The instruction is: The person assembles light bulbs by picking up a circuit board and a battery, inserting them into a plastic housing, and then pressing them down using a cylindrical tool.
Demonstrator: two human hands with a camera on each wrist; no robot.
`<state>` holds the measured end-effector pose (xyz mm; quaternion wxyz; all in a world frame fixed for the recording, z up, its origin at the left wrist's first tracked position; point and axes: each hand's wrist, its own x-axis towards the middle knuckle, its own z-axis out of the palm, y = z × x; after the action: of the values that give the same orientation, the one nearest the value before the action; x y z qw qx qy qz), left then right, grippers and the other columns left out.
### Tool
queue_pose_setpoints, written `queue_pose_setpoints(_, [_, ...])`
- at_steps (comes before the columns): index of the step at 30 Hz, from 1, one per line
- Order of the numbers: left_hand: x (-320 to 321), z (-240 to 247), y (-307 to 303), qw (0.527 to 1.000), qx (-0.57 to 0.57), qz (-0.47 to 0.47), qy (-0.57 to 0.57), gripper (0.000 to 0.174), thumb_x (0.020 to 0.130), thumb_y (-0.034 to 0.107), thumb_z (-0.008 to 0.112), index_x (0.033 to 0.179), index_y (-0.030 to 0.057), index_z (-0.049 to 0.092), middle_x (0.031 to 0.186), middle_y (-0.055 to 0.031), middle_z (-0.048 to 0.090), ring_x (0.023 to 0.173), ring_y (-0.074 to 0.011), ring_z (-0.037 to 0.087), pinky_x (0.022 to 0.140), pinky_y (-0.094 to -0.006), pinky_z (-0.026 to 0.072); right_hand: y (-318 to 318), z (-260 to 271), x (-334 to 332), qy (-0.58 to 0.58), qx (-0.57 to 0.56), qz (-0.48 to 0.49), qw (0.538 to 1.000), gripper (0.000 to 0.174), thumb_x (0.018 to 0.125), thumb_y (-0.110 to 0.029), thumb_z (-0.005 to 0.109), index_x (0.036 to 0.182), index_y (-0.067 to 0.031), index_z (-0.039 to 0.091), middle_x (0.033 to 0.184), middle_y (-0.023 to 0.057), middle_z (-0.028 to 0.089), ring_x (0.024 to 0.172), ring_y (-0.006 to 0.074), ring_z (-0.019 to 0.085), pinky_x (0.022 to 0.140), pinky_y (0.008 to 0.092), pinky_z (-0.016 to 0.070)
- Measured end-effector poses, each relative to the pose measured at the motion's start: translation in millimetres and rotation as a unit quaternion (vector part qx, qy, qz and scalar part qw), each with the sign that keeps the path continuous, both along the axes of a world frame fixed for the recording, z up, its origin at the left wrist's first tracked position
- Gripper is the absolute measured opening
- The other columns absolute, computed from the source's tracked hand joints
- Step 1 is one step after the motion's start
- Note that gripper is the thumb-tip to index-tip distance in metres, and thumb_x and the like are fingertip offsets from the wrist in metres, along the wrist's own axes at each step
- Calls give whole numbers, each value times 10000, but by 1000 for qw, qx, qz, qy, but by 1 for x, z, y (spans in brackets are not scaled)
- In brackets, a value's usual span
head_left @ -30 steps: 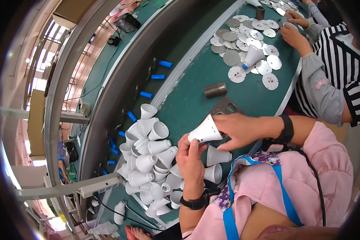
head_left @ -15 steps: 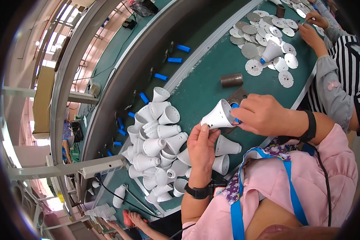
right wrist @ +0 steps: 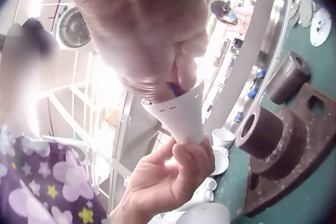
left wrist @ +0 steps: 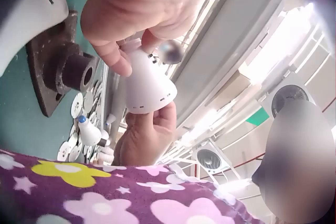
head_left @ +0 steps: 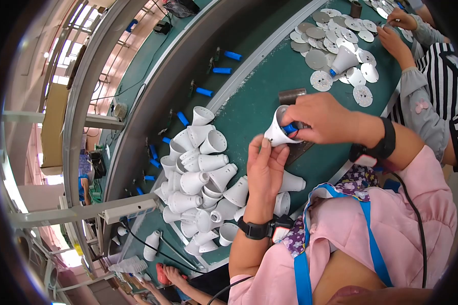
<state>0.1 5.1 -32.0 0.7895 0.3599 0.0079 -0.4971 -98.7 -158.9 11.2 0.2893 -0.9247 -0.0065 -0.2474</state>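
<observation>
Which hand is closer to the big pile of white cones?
Left. The left hand sits right beside the pile of white cones; the right hand is farther off, by the dark metal stand.

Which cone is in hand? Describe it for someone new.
On the green bench, beside the pile of loose cones, one white cone is held up. Unlike them, the left hand pinches its narrow end and the right hand holds a blue part at its mouth.
</observation>
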Motion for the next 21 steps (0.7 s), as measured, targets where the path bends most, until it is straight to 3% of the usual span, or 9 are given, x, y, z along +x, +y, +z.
queue_pose_setpoints(4, [-2, 0, -15, 996, 10, -89, -13, 389, 902, 115, 477, 1276, 49, 394, 1024, -93, 567, 881, -161, 595, 776, -271, 516, -21, 13, -1, 98, -57, 57, 992, 151, 681, -185, 651, 755, -124, 534, 640, 51, 527, 642, 254, 551, 527, 373, 411])
queue_pose_setpoints(5, [-3, 1, -16, 996, 10, -91, -12, 389, 902, 115, 477, 1276, 49, 394, 1024, -93, 567, 881, -161, 595, 776, -271, 516, -22, 15, -1, 100, -56, 54, 992, 151, 681, -185, 651, 755, -124, 534, 640, 51, 527, 642, 254, 551, 527, 373, 411])
queue_pose_setpoints(7, [-3, 1, -19, 952, 61, -196, -227, 431, 859, 70, 515, 1267, 4, 393, 1033, -76, 553, 858, -161, 592, 748, -251, 507, -24, 17, -1, 124, -140, 75, 979, 111, 674, -154, 638, 754, -106, 578, 635, 88, 567, 662, 278, 573, 524, 380, 451])
queue_pose_setpoints(9, [-11, -4, -24, 938, 95, -180, -281, 450, 793, -1, 554, 1226, -1, 432, 1033, -60, 543, 886, -147, 584, 754, -235, 483, -20, 15, 2, 134, -158, 81, 975, 115, 646, -139, 644, 734, -93, 586, 642, 93, 580, 662, 273, 580, 533, 373, 463])
queue_pose_setpoints(11, [-14, -4, -32, 864, 110, -110, -479, 437, 746, -41, 591, 1164, 5, 472, 1045, -51, 533, 903, -124, 568, 765, -232, 474, -17, 16, 6, 141, -178, 92, 970, 119, 618, -123, 650, 713, -80, 594, 649, 98, 594, 663, 269, 586, 541, 367, 474])
queue_pose_setpoints(14, [-7, -6, -30, 822, 169, -142, -525, 413, 726, -38, 623, 1113, 15, 486, 1058, -42, 521, 926, -107, 552, 786, -241, 469, -17, 19, 11, 126, -218, 94, 963, 132, 591, -112, 654, 699, -61, 599, 629, 91, 606, 626, 257, 598, 539, 350, 481])
queue_pose_setpoints(18, [-5, -16, -30, 840, 111, -117, -517, 369, 732, -21, 625, 1078, 23, 501, 1006, -31, 543, 862, -99, 574, 725, -226, 482, -13, 17, 18, 149, -264, 134, 944, 147, 592, -129, 628, 714, -65, 577, 582, 62, 570, 602, 231, 581, 487, 348, 460])
queue_pose_setpoints(21, [-5, -16, -26, 847, 170, -147, -482, 296, 744, -13, 614, 1023, 17, 518, 958, -45, 570, 774, -105, 596, 651, -209, 486, -10, 19, 22, 165, -282, 147, 934, 120, 582, -120, 625, 667, -52, 577, 551, 75, 570, 580, 232, 588, 481, 343, 466])
